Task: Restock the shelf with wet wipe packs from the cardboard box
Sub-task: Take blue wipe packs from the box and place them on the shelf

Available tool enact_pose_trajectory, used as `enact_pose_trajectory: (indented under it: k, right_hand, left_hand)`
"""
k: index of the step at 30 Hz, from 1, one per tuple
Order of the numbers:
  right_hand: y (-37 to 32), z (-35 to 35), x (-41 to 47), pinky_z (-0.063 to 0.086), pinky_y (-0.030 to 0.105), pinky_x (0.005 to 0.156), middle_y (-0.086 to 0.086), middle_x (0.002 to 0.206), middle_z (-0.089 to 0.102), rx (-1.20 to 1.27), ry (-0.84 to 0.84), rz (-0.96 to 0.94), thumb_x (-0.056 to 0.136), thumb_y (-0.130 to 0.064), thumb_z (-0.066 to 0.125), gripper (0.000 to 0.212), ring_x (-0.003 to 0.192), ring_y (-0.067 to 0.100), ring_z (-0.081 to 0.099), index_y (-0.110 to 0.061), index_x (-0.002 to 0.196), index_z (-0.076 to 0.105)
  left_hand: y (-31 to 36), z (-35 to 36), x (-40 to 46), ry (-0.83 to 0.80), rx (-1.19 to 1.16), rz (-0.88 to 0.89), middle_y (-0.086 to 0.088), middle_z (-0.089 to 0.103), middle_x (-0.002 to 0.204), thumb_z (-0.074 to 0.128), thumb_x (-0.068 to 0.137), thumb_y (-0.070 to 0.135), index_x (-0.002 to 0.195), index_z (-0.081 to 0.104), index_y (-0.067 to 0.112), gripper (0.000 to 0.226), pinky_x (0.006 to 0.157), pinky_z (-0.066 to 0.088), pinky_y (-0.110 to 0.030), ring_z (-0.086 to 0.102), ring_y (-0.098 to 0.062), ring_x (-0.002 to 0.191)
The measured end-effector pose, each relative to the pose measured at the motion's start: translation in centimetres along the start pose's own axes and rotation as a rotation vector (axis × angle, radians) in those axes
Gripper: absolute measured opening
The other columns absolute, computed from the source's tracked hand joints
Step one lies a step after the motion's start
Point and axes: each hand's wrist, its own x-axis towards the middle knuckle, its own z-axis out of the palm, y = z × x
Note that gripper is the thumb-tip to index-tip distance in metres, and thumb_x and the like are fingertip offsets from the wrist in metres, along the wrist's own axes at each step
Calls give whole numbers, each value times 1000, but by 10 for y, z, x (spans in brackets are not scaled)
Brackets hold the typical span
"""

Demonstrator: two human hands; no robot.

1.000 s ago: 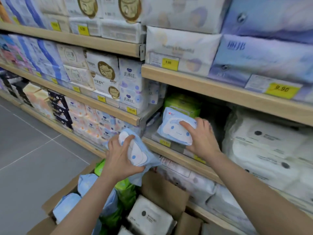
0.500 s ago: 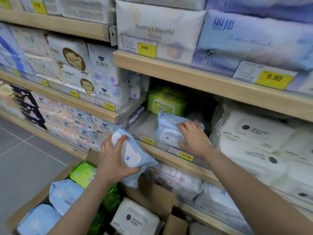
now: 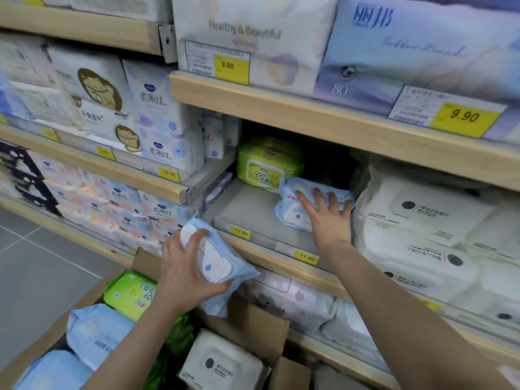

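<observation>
My left hand (image 3: 185,270) grips a light blue wet wipe pack (image 3: 222,266) just above the open cardboard box (image 3: 253,319), in front of the shelf edge. My right hand (image 3: 326,218) lies flat, fingers spread, on top of another blue pack (image 3: 292,212) that rests on the grey shelf board (image 3: 250,212), pushed back beside a green pack (image 3: 267,164). The box holds more blue packs (image 3: 95,330), green packs (image 3: 129,294) and a white pack (image 3: 222,361).
Stacked white wipe packs (image 3: 422,229) fill the shelf right of my right hand. Yellow price tags (image 3: 241,233) line the wooden shelf lip. Tissue packs (image 3: 166,130) crowd the left shelves. Grey tiled floor (image 3: 42,263) lies to the left.
My right hand has pushed its blue pack deeper onto the shelf and flattened on top of it. The left hand keeps hold of its pack, nearly still.
</observation>
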Motion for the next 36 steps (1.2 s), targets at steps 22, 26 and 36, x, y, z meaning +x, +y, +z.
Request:
enact_pose_trajectory:
  k: [22,26,36]
  right_hand:
    - [-15,-105,-71,41,34,104,-10,129,52,1198,-426,-198,68,-49,78,73,116,8,52,-41,132,44]
    - [-5,-106,-74,42,26,98,-11,132,45,1328,-508,-169,76,-31,77,72,119,10,48,-49,129,32]
    - [20,-101,-29,39,43,99,4,130,44,735,-131,-253,64,-40,75,86,119,27,44,-51,136,28]
  left_hand:
    - [112,-26,1,71,-78,141,-13,34,124,68,42,66,132,33,29,104,95,36,-43,33,-32,116]
    - [129,-21,-1,73,-41,195,-14,33,127,68,43,68,133,32,27,106,96,36,-46,33,-34,116]
    - [110,-26,45,-253,-603,95,31,30,137,82,70,18,149,0,32,115,87,38,-6,36,7,122]
